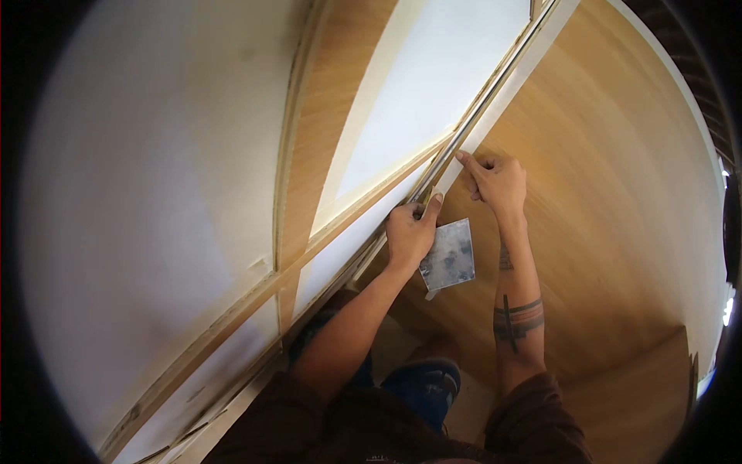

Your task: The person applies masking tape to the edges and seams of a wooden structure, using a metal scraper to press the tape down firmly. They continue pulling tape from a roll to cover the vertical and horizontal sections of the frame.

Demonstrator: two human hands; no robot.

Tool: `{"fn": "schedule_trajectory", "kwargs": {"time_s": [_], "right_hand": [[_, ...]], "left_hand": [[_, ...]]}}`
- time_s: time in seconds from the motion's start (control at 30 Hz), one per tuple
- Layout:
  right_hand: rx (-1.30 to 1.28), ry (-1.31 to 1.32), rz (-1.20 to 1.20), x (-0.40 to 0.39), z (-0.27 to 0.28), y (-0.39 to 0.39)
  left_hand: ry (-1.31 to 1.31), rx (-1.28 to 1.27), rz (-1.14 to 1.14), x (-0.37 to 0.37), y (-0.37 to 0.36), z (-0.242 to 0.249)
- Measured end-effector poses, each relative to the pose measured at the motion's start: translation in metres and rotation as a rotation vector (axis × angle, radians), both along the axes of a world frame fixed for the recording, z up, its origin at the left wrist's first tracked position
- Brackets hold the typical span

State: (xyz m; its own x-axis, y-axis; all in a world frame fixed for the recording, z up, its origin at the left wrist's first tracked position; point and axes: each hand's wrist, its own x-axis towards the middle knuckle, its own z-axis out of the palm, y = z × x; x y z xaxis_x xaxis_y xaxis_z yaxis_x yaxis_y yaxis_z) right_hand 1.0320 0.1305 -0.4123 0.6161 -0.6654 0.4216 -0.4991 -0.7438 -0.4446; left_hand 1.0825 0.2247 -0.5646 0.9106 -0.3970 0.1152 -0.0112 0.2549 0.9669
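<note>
A pale strip of tape (506,89) runs along the edge of the wooden panel (603,147), beside a shiny metal rail (495,87). My left hand (411,236) is closed at the lower end of the tape, its thumb on the strip. A flat grey square plate (450,255) with dark smears hangs under that hand, apparently held by its hidden fingers. Up and to the right, my right hand (497,182) has its fingers curled, with the thumb against the tape's edge; whether it pinches the tape is too small to tell.
On the left stand white panels (139,193) framed by wooden strips (328,100), some edged with pale tape. My knees in blue shorts (425,383) are below, between the two panel faces. Another wooden board (649,387) leans at the lower right.
</note>
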Motion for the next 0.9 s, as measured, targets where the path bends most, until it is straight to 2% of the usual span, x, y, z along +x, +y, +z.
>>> {"fn": "schedule_trajectory", "kwargs": {"time_s": [0.43,0.5,0.9], "right_hand": [[0.035,-0.036,-0.029,0.003,0.002,0.0],[0.044,-0.048,-0.016,0.002,0.004,0.003],[0.044,-0.084,-0.023,0.005,0.0,0.005]], "left_hand": [[-0.015,0.045,0.003,-0.003,0.002,0.009],[-0.067,0.052,0.071,-0.002,-0.002,0.005],[-0.014,0.002,0.014,-0.002,-0.001,0.003]]}}
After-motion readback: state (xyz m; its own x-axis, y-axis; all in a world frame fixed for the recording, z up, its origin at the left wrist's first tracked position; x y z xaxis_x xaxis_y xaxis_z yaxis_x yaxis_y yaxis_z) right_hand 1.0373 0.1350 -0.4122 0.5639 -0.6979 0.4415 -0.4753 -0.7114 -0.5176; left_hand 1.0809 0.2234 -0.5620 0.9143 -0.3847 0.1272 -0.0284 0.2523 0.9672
